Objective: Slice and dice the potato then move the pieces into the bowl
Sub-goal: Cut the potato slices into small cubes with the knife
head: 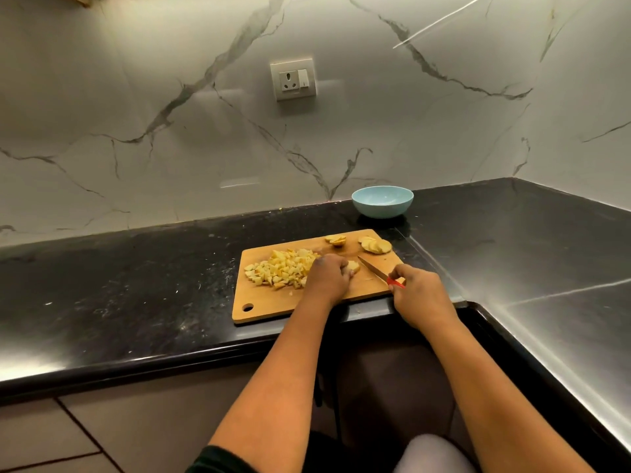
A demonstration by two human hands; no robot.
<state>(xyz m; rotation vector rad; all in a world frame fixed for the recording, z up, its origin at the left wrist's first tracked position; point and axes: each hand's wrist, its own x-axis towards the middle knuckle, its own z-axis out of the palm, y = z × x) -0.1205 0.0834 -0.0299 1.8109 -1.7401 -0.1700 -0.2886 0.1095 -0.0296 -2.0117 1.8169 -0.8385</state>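
The table is black polished stone, glossy and flecked. Under the left grip lies a matt, smooth wooden board. Beyond both grips stands a bowl of smooth pale-blue plastic look. The right grip holds a knife with shiny metal blade and red plastic handle.

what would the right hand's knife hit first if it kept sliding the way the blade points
Probably the potato piece held under the left hand. The right hand points the knife up-left across the cutting board, its tip just short of that piece, though depth is unclear.
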